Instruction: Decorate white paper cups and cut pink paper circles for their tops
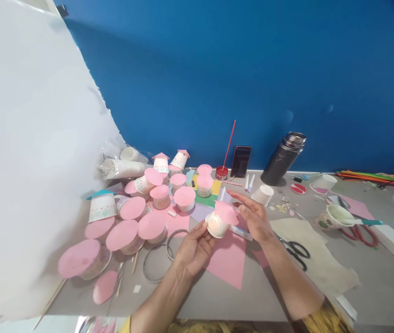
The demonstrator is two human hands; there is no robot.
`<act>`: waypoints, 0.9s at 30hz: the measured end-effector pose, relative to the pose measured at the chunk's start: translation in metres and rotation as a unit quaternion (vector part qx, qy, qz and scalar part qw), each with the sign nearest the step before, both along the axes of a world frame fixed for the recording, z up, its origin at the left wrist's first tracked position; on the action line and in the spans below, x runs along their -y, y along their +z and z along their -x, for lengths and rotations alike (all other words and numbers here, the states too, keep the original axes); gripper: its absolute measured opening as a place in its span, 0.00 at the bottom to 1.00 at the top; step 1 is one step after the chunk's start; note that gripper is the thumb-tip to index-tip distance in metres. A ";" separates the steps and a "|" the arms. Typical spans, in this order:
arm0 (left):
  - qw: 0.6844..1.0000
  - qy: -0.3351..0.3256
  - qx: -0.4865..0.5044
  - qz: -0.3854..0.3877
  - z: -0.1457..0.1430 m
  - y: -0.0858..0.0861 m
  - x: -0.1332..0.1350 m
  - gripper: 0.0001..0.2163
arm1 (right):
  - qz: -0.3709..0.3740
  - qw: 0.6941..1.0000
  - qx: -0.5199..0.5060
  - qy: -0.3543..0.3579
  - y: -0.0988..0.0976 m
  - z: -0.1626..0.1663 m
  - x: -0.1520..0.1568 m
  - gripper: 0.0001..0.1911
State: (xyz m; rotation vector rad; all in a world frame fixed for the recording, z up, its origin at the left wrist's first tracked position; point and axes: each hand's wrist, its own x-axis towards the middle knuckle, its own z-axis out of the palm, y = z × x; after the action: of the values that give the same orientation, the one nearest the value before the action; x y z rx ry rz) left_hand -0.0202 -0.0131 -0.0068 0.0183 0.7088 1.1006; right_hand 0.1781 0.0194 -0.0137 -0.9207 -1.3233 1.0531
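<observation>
yellow patterned sleeves (323, 319) lay nearest, at the table's (231, 305) front edge; the left hand (194, 249) was curled, thumb and fingers gripping a small paper cup (215, 226) raised over the middle of the surface, a pink paper piece (227, 213) on its top; the right hand (255, 216) was loosely open beside that piece, whether touching it could not be told; pink-topped cups (122, 236) crowded toward the left edge; a dark flask (278, 162) stood near the back edge.
</observation>
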 end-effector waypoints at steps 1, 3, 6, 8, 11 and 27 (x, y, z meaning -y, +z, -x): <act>1.000 0.000 0.003 0.018 0.001 0.001 -0.001 0.14 | 0.005 1.000 -0.015 0.004 0.000 -0.001 -0.001 0.21; 0.999 -0.003 0.007 0.047 0.001 0.004 -0.001 0.13 | 0.008 0.999 -0.030 0.019 0.001 -0.003 -0.001 0.19; 0.998 -0.006 0.012 0.064 0.002 0.008 -0.001 0.13 | 0.014 0.999 -0.024 0.043 0.003 0.000 0.000 0.18; 0.998 -0.005 0.016 0.061 0.001 0.009 0.000 0.15 | 0.015 0.999 -0.019 0.047 0.004 0.004 0.001 0.18; 0.999 -0.001 0.020 0.051 0.001 0.010 0.001 0.17 | 0.019 0.998 -0.023 0.049 0.004 0.008 0.003 0.18; 1.000 0.018 0.021 0.014 0.001 0.005 0.001 0.17 | -0.090 0.990 0.111 0.003 0.000 0.009 0.002 0.24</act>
State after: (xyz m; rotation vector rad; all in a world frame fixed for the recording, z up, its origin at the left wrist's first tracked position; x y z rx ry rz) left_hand -0.0213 -0.0139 -0.0018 -0.0417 0.6903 1.1232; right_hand 0.1692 0.0170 -0.0132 -0.9173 -1.5782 0.8374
